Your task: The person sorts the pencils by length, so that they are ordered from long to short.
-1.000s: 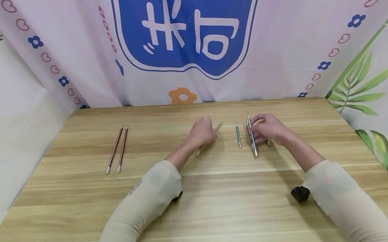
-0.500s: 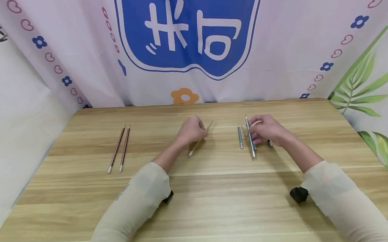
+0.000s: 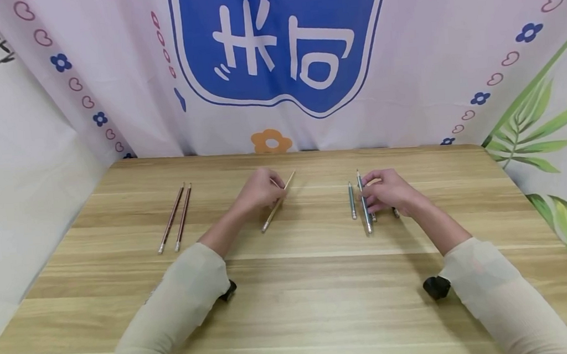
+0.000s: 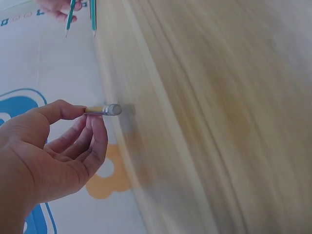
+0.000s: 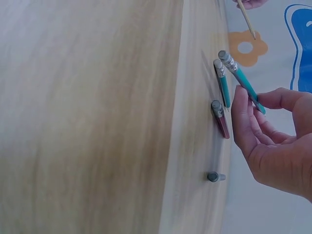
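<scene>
My left hand (image 3: 262,190) pinches a yellow wooden pencil (image 3: 271,216) between thumb and fingers, slanted above the table; its eraser end faces the camera in the left wrist view. Over on the right, my right hand (image 3: 390,191) holds a green pencil (image 3: 366,216) by thumb and fingertips, also raised off the wood. Just left of it a second green pencil (image 3: 352,200) lies on the table. Beneath the right hand lie a dark red pencil (image 5: 221,119) and one more pencil (image 5: 214,177), of which little but the eraser end shows.
Two dark red pencils (image 3: 184,218) lie side by side on the left of the wooden table (image 3: 304,309). A printed curtain (image 3: 132,100) hangs along the far edge. Small black devices (image 3: 437,287) sit under both wrists.
My left hand has moved left with the yellow pencil, away from the green ones. My right hand stays nearly in place, its green pencil shifting slightly left.
</scene>
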Tool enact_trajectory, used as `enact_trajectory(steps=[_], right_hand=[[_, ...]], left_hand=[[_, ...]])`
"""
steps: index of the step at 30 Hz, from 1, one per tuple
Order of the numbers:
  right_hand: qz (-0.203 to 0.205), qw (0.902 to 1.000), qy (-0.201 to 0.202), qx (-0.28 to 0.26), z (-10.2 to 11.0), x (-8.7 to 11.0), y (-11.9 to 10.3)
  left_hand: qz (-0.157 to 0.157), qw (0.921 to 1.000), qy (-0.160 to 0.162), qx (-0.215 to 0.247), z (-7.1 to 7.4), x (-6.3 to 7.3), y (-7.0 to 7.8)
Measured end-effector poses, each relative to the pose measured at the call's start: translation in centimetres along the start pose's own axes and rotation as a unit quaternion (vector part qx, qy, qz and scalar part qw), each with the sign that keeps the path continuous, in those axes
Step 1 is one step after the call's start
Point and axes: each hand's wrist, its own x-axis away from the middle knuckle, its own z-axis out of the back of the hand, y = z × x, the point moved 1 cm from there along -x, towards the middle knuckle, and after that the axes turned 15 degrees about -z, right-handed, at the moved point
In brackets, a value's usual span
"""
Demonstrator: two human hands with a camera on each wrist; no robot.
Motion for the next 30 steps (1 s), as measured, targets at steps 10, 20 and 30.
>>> enact_trajectory(steps=[10, 20, 30], right_hand=[[-0.004, 1.0000, -0.001, 0.007, -0.4, 0.2, -0.1], [-0.004, 0.9998, -0.014, 0.010, -1.0, 0.3, -0.6], [-0.004, 0.9996, -0.029, 0.000, -1.5, 0.1, -0.6]], left_hand=[[0.016, 0.9995, 0.002, 0.029, 1.8, 1.0, -1.0], [0.005, 0.9993, 0.013, 0.035, 3.2, 1.7, -2.2], [0.018, 0.9984, 0.029, 0.045, 4.6, 2.5, -3.1]])
